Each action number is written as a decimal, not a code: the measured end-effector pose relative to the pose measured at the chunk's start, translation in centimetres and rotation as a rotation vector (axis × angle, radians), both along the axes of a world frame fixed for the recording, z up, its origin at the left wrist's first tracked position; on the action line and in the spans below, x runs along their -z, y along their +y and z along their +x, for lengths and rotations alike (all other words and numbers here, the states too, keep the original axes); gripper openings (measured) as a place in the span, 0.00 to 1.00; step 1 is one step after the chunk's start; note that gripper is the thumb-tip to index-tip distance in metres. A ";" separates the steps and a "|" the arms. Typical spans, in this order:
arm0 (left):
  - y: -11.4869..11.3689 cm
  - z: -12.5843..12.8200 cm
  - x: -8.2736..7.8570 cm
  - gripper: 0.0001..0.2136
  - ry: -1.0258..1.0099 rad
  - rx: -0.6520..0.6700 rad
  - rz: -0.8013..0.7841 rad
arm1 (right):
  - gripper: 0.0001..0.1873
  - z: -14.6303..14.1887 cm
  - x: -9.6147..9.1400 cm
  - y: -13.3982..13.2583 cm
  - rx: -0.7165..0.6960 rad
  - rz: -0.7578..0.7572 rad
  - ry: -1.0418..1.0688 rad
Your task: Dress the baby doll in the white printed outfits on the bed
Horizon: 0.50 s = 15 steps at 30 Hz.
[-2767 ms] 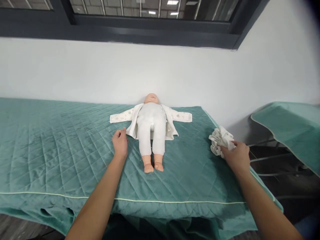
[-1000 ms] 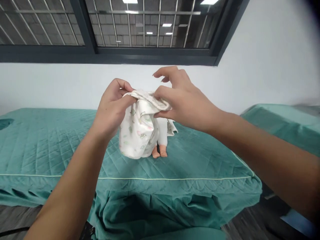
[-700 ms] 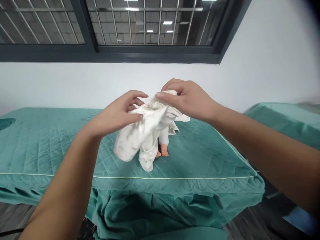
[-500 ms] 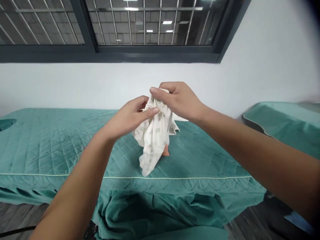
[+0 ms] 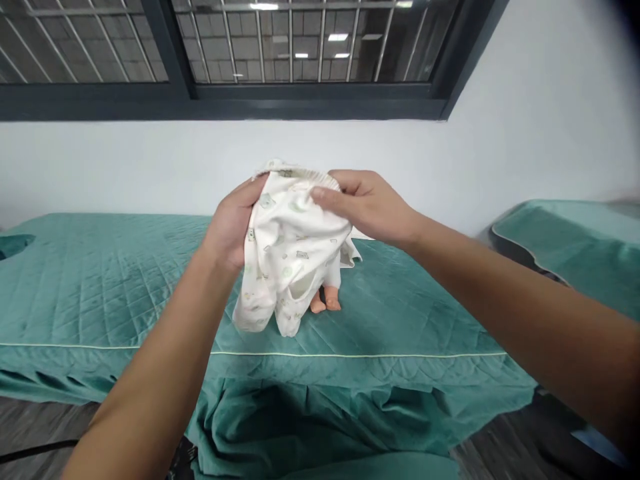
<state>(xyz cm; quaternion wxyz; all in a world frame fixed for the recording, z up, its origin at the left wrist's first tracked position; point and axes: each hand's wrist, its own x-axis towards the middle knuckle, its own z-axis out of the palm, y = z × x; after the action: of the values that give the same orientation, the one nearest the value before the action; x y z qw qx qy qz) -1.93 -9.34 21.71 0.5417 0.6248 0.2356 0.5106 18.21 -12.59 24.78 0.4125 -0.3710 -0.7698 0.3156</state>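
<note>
A pair of small white baby pants (image 5: 295,247) with a pale print hangs in the air, its gathered waistband at the top and its two legs dangling. My right hand (image 5: 370,203) pinches the waistband at the right, thumb in front. At the left edge my left hand (image 5: 233,223) holds the pants, its fingers covered by the cloth. Behind them, a doll (image 5: 332,298) lies on the green quilted bed cover; only its bare feet and some white clothing show. The pants hide the rest of it.
The green bed cover (image 5: 125,280) runs across the view, with a pale piped front edge and a draped skirt. A raised green padded piece (image 5: 580,247) stands at the right. Behind the bed is a white wall under a barred window (image 5: 310,47).
The pants were bunched between both hands; now they are spread wider, with both legs showing. My left hand has moved left and slipped under the cloth. More of the doll's feet shows.
</note>
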 end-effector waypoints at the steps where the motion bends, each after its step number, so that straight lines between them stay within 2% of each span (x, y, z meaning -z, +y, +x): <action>1: -0.1 0.2 0.3 0.17 0.003 0.054 -0.017 | 0.25 -0.1 0.0 0.2 0.040 0.031 0.043; 5: -0.2 0.6 1.2 0.19 0.128 0.228 -0.075 | 0.29 -0.5 0.1 0.6 0.170 0.129 0.081; 7: -0.3 0.7 1.4 0.18 0.203 0.256 -0.075 | 0.29 -0.7 0.3 0.6 0.202 0.156 0.046; 12: -0.4 0.8 0.8 0.15 0.099 0.133 0.016 | 0.29 -0.4 1.1 0.4 0.199 0.147 0.013; 15: -0.5 1.1 0.4 0.14 0.131 0.096 0.046 | 0.27 -0.1 1.6 0.5 0.176 0.130 -0.011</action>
<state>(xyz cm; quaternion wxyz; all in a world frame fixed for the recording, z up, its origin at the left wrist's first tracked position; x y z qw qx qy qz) -0.87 -9.85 21.33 0.5346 0.6797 0.2286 0.4472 18.07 -12.11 23.21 0.4578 -0.4114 -0.7552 0.2254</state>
